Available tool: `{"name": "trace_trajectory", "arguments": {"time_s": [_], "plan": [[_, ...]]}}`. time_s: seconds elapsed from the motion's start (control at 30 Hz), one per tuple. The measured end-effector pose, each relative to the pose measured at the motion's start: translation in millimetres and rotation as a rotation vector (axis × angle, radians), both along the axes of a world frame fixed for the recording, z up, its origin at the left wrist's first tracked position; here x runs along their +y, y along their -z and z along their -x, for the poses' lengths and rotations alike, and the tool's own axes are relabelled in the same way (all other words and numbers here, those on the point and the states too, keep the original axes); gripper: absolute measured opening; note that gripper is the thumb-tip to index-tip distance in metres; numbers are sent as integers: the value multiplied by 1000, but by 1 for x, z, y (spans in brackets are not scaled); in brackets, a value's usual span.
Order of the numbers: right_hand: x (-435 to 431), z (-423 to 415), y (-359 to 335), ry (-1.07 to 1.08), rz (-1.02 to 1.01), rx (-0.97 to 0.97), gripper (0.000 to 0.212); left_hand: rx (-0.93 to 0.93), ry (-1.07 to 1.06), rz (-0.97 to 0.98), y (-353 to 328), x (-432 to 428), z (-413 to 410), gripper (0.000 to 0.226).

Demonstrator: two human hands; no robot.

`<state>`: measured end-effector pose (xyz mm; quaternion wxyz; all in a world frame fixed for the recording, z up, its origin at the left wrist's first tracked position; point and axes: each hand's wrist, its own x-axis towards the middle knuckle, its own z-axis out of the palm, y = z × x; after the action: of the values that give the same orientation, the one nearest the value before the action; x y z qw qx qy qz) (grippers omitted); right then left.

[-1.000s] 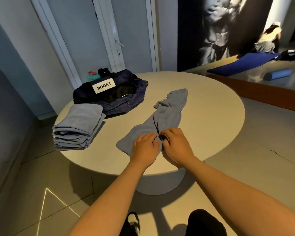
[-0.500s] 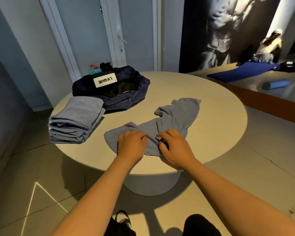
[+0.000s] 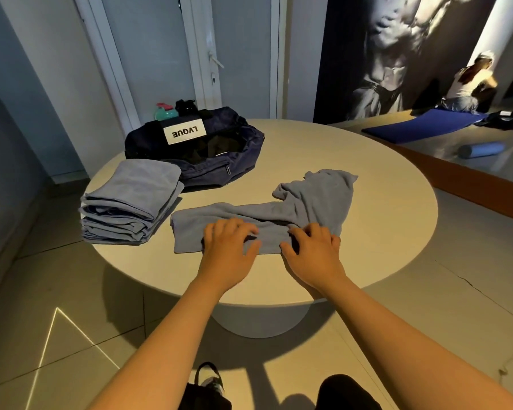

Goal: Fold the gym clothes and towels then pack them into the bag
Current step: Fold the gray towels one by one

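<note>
A crumpled grey-blue towel (image 3: pixel 314 199) lies across the near middle of the round table (image 3: pixel 397 220). My left hand (image 3: pixel 228 247) rests on the towel's near left part with fingers spread and lightly bent. My right hand (image 3: pixel 311 250) is beside it, its fingers curled into the fabric at the near edge. A stack of folded grey-blue towels (image 3: pixel 131 199) sits at the table's left edge. Behind it stands the dark navy bag (image 3: pixel 240 170), unzipped and open, with a white label.
A teal bottle (image 3: pixel 165 112) and a dark object stand behind the bag. A door is beyond the table. To the right, a low wooden platform holds a blue mat (image 3: pixel 421 128), a foam roller (image 3: pixel 480 150) and a seated person (image 3: pixel 471 84).
My hands have moved apart along the towel's near edge, the left going left. The towel has swung from a diagonal strip to lying more sideways and is spread wider.
</note>
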<state>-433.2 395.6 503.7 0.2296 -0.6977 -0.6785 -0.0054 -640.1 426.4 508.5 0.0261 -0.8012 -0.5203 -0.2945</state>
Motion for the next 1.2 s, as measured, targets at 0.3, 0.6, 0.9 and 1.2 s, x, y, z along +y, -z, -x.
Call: {"name": "trace_trajectory", "arguments": {"time_s": [0.3, 0.6, 0.9, 1.2], "plan": [[-7, -2, -5, -228, -203, 153, 31, -36, 36, 52, -4, -1, 1, 26], [0, -4, 1, -123, -75, 137, 44, -430, 11, 31, -6, -13, 9, 44], [-15, -8, -14, -131, -171, 497, 30, -522, -96, 29, -13, -14, 4, 23], [-11, -7, -17, 20, -171, 591, 31, -43, 68, 71, -4, -13, 4, 11]]}}
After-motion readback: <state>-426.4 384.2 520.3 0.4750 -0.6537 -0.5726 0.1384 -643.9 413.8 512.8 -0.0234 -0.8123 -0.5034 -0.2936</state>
